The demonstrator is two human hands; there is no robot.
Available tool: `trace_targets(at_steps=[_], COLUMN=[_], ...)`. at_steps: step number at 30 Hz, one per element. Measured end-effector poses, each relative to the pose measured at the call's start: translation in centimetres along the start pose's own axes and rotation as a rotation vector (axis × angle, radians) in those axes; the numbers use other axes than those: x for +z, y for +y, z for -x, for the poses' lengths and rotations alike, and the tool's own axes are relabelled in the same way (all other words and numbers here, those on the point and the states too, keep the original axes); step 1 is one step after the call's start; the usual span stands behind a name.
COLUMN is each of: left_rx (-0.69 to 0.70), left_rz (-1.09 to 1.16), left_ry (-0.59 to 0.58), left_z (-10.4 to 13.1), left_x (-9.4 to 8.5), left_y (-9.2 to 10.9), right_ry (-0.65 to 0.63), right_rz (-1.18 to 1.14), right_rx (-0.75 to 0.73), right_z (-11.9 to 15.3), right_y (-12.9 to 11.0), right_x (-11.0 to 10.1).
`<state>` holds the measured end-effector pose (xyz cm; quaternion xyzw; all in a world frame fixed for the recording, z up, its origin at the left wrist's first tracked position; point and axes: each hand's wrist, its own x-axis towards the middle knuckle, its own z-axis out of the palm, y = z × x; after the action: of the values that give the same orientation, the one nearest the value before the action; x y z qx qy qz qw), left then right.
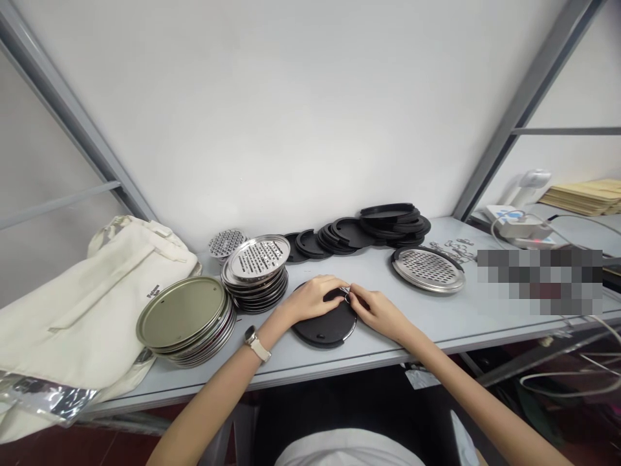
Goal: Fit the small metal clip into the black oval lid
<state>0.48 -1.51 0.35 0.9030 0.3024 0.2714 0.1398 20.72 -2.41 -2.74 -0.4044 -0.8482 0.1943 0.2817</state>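
- From the head view, everything centres on the flat black round disc (326, 329), lying on the pale grey worktop (371, 266) near its front edge.
- Left hand (314, 301) reaches over that disc, fingers bent, tips at the rim farthest from the person.
- Right hand (376, 312) curls in from the disc's right, fingertips meeting the left's at a tiny shiny metal piece (347, 297). Is either grip closed on it? Fingers hide that; I cannot tell.
- Danger here: a piece that small could spring away if the pinch slips, or the disc could skid if pressed unevenly.
- Left of the disc, the stack of round plates with an olive-green top (182, 312) stands near the left forearm; a swinging elbow could topple it.
- Behind and left, a silver perforated round plate (262, 257) tilts atop its stack; one knock might send it sliding.
- Right of the disc, a silver slotted plate in a black rim (429, 268); beyond it, loose small metal clips (456, 249), easily scattered by a sweeping sleeve or hand.
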Motion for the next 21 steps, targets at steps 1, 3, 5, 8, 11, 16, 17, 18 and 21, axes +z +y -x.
trace_targets(at_steps=[1, 3, 5, 8, 11, 16, 17, 18, 21], left_rx=[0.004, 0.011, 0.014, 0.012, 0.007, 0.013, 0.014, 0.015, 0.015], left_rz=[-0.005, -0.011, -0.015, -0.021, -0.018, 0.007, 0.009, 0.011, 0.011], left_ry=[-0.001, -0.007, -0.015, -0.017, -0.021, -0.024, -0.026, -0.029, -0.033], left_z=[0.01, 0.04, 0.07, 0.08, 0.05, 0.01, 0.01, 0.03, 0.10], left_x=[0.01, 0.02, 0.02, 0.05, 0.05, -0.10, -0.12, -0.13, -0.05], left_y=[-0.03, -0.08, -0.12, -0.13, -0.10, 0.05, 0.07, 0.08, 0.01], right_ry=[-0.002, -0.004, -0.006, -0.010, -0.018, -0.024, -0.023, -0.023, -0.029], right_rz=[0.000, 0.000, 0.000, -0.006, -0.010, -0.010, -0.009, -0.009, -0.009], right_rx=[0.000, -0.002, -0.003, -0.002, -0.004, -0.007, -0.006, -0.004, -0.003], right_z=[-0.01, -0.01, -0.01, 0.01, 0.00, -0.05, -0.05, -0.05, -0.01], right_y=[0.00, 0.03, 0.09, 0.15, 0.14, 0.11, 0.12, 0.13, 0.18], right_x=[0.00, 0.03, 0.07, 0.10, 0.09, 0.11, 0.11, 0.11, 0.09])
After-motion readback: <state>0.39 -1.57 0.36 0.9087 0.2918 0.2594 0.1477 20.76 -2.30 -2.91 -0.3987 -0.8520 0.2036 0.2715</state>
